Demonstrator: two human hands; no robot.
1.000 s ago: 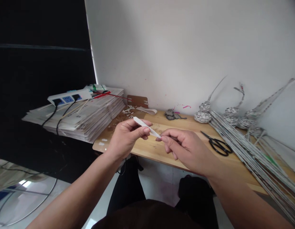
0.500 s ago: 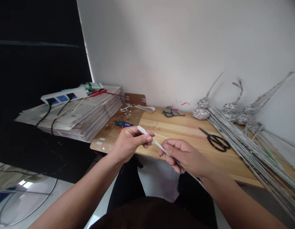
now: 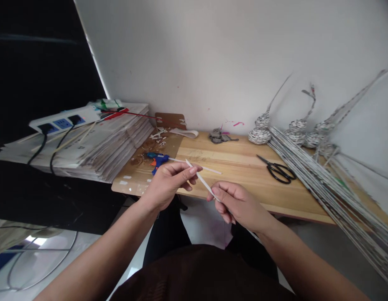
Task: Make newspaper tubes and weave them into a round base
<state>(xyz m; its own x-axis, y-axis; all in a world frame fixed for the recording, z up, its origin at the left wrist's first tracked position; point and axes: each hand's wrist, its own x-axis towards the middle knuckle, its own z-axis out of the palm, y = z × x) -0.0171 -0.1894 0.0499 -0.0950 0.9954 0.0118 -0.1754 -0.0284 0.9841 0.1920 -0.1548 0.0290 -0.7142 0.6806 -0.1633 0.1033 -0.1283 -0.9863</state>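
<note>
A thin white paper tube (image 3: 204, 181), its end looking flattened, slants between my two hands above the front edge of the table. Near its upper end, my left hand (image 3: 172, 183) pinches it between thumb and fingers. My right hand (image 3: 236, 204) grips it lower down, fingers curled around it; the rest passes beneath that hand and is mostly hidden. Just behind my left hand lies a blue glue gun (image 3: 161, 159) with a white glue stick (image 3: 213, 170) jutting from its back.
Black-handled scissors (image 3: 278, 171) lie right of centre. A bundle of long paper tubes (image 3: 319, 188) crosses the right side, beside woven gourd shapes (image 3: 259, 134). Left, a paper stack (image 3: 118, 144) carries a power strip (image 3: 64, 121). A grey crumpled cloth (image 3: 218, 136) sits by the wall.
The tube has turned in my fingers, so its flat end now shows narrow, edge-on. My view has shifted slightly, and more of the glue gun shows. Both hands keep their grip.
</note>
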